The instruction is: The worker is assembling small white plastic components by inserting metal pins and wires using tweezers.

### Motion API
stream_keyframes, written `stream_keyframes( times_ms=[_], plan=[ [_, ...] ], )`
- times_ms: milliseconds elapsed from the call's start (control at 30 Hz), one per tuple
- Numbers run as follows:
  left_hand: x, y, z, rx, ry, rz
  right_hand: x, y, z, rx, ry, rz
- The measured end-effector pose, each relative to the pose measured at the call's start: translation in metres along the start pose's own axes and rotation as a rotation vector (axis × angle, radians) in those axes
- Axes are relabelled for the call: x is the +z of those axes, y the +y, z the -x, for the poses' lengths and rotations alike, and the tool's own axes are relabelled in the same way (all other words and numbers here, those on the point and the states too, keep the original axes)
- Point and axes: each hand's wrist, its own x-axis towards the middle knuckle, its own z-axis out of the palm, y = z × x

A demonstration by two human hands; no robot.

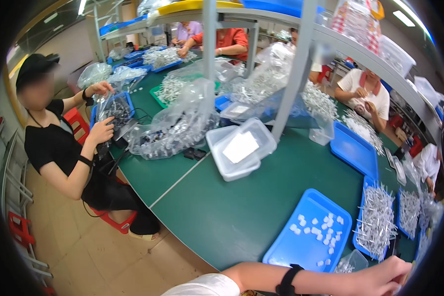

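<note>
From the lower edge my left forearm, with a white sleeve and a black wristband, reaches to the right. My left hand (pixel 387 277) is at the lower right rim with its fingers curled together. What they hold, if anything, is hidden. Close beside it are a small clear container (pixel 358 260) of tiny parts and a blue tray (pixel 361 232) heaped with thin white-and-silver pieces. Nearer the middle, another blue tray (pixel 286 241) carries several small white pieces. My right hand is out of the picture.
Clear plastic tubs (pixel 232 170) stand mid-table by a grey shelf post (pixel 296 74). A large clear bag (pixel 175 128) of dark parts lies to the left. A co-worker (pixel 59 133) in black handles a bag there; others work across the green table (pixel 202 212).
</note>
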Motion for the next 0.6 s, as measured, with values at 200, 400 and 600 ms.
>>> stream_keyframes(
  times_ms=[200, 400, 600],
  plan=[
    [0.011, -0.020, -0.007, -0.158, -0.088, 0.015, -0.043, -0.065, 0.016, -0.063, -0.096, -0.033],
    [0.022, -0.029, -0.008, -0.244, -0.078, -0.237, -0.054, -0.090, 0.001, -0.009, -0.320, -0.051],
    [0.042, -0.028, -0.007, -0.444, -0.115, -0.446, -0.061, -0.110, -0.004, 0.251, -0.510, -0.223]
  ],
)
